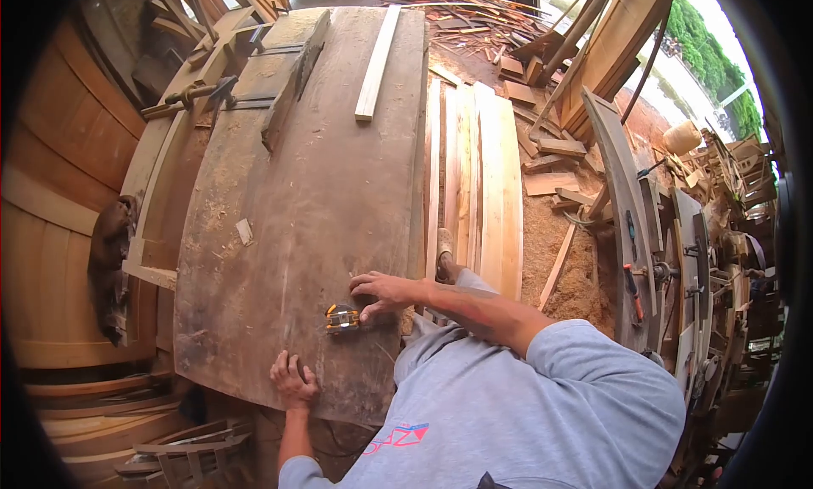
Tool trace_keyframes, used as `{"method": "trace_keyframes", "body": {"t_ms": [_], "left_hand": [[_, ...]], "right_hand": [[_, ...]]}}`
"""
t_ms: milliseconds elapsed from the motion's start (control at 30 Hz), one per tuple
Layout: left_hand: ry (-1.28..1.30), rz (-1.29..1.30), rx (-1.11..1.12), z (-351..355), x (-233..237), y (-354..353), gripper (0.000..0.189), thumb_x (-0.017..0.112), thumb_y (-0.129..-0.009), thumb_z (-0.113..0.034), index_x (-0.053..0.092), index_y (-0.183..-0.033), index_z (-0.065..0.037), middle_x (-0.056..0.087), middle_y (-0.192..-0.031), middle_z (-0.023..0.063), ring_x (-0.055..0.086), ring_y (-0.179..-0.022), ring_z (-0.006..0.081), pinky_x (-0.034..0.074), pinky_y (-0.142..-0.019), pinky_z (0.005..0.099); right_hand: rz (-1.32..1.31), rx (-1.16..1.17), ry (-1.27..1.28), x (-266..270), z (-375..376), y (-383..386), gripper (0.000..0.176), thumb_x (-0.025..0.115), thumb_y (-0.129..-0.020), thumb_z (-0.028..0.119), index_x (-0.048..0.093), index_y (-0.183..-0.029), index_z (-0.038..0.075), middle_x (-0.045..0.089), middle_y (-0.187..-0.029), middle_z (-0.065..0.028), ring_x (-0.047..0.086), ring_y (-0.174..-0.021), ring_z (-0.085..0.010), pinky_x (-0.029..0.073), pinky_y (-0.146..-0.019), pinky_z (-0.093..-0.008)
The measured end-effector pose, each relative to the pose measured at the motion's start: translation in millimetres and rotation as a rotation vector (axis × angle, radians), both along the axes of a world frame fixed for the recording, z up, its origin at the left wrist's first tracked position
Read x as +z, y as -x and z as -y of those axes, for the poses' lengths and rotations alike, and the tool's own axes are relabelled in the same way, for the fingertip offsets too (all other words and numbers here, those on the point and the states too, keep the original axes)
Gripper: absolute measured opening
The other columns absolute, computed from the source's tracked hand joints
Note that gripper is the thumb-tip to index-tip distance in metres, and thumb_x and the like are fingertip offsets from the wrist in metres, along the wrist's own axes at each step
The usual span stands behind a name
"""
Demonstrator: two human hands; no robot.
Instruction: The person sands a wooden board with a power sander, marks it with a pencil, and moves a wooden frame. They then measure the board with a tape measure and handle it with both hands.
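Note:
A yellow-and-black tape measure lies on the broad brown wooden workbench top. Right beside it is my right hand, its fingers spread and bent over the wood and its thumb close to the tape measure's case. My left hand rests at the near edge of the top, fingers apart and slightly curled, holding nothing. Farther up the bench lies a pale wooden strip. A small wood chip sits to the left, among scattered sawdust.
An upright wooden piece and a clamp stand at the far left of the bench. Long light planks lie to the right, near my foot. Beyond are offcuts, sawdust and a second bench with tools.

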State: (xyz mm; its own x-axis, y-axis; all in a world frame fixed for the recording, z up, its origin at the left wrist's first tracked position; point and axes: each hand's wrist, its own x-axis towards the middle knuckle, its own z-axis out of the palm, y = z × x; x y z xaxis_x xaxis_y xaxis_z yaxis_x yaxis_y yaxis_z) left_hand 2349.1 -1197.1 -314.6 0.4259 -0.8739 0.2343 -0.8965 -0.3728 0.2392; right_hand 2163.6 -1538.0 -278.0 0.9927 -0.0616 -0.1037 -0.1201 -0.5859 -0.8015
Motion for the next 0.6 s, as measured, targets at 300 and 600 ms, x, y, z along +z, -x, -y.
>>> {"method": "trace_keyframes", "body": {"t_ms": [300,600], "left_hand": [[-0.009,0.004,-0.015,-1.3,2.4,-2.8,0.038,0.058,-0.082,-0.023,0.054,-0.117,-0.007,0.051,-0.13,0.016,0.046,-0.121,0.0369,0.034,-0.103,0.0525],[0.173,-0.208,-0.141,254.6,82.4,67.5,0.026,0.061,-0.087,-0.02,0.061,-0.107,-0.003,0.056,-0.119,0.0171,0.05,-0.114,0.035,0.038,-0.097,0.0481]], "right_hand": [[-0.224,-0.127,-0.314,55.6,21.1,49.2,0.067,0.063,-0.088,0.054,0.057,-0.126,-0.001,0.062,-0.124,-0.0211,0.06,-0.113,-0.0363,0.048,-0.098,-0.0416],[-0.283,-0.954,-0.182,34.5,121.1,234.3,0.039,0.067,-0.091,0.031,0.065,-0.113,-0.001,0.069,-0.107,-0.0195,0.067,-0.097,-0.0297,0.053,-0.084,-0.0374]]}}
